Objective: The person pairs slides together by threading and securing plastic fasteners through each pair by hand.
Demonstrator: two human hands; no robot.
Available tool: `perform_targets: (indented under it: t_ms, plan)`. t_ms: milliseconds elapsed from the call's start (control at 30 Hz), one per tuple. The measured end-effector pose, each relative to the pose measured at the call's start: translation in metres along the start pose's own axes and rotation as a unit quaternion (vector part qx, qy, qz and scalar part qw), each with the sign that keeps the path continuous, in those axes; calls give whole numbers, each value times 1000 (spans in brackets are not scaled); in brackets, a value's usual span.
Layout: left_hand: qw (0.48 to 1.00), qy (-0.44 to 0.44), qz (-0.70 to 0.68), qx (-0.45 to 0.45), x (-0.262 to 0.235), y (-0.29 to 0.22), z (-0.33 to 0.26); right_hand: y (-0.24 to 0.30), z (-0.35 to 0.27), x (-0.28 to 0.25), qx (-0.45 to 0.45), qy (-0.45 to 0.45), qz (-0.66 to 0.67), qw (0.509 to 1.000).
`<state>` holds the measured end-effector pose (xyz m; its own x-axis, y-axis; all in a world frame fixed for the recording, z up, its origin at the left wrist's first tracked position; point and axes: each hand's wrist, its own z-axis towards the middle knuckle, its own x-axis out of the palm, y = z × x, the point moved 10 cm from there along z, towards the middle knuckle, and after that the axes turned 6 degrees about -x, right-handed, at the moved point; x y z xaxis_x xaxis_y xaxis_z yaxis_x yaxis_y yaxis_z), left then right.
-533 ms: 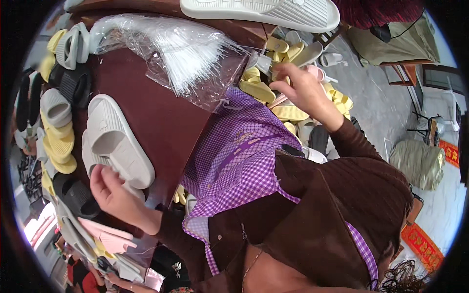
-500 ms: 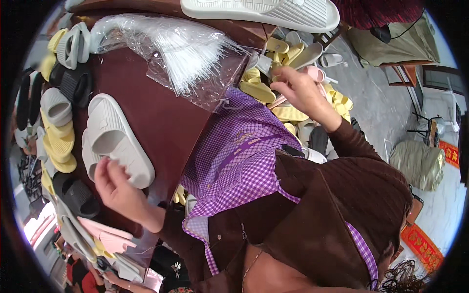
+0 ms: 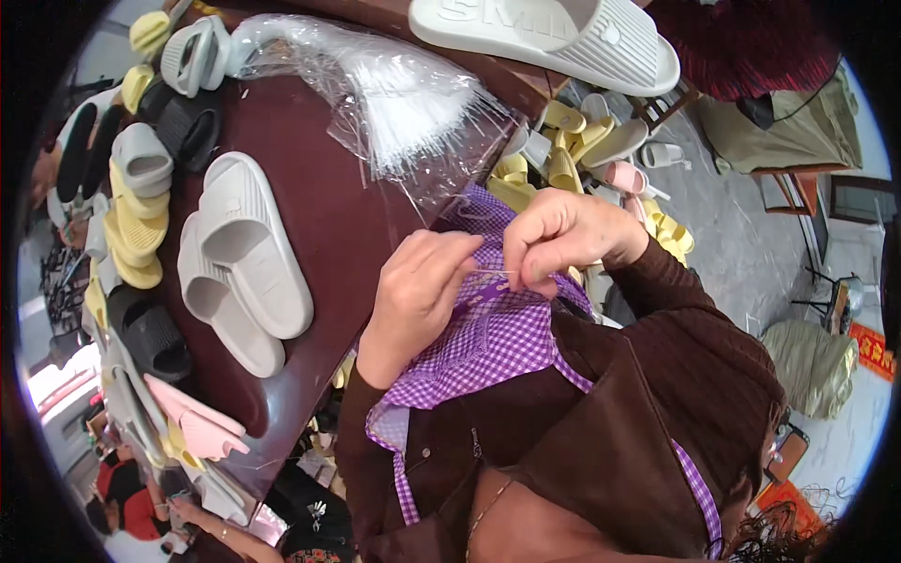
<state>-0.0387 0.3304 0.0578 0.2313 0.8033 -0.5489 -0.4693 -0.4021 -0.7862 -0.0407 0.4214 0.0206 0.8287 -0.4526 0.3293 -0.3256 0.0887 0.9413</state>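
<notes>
In front of my apron, my left hand and my right hand are close together, fingertips pinched. Between them runs a thin white strand, one end in each hand. On the dark red table to the left lies a pair of light grey slippers, one overlapping the other; neither hand touches them. Beyond my hands, a clear plastic bag holds a bundle of similar white strands, fanned out at the near end.
Black, yellow, grey and pink slippers line the table's left side. A larger light grey slipper rests at the far edge. More slippers are heaped beyond the table's right edge. Another person's arm shows at lower left.
My left hand has left the grey slippers and moved right. My right hand has come in from the slipper heap; both now meet at the strand. The view has shifted slightly.
</notes>
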Motion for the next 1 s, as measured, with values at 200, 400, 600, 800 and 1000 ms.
perform_targets:
  t_ms: [200,400,600,800,1000]
  plan:
    - [951,-33,-194,-237,-33,37,-46,23,48,-17,-91,-90,-76,989]
    - [905,-122,-339,-227,-63,39,-83,59,108,32,-359,-131,-581,718]
    - [859,-210,-438,-160,-77,48,-97,37,157,-25,-254,-120,-693,664]
    - [805,-311,-500,-79,-128,49,-139,43,163,-91,-157,-231,-681,677]
    - [792,-386,-470,-62,-179,44,-197,64,152,-72,-245,-238,-685,643]
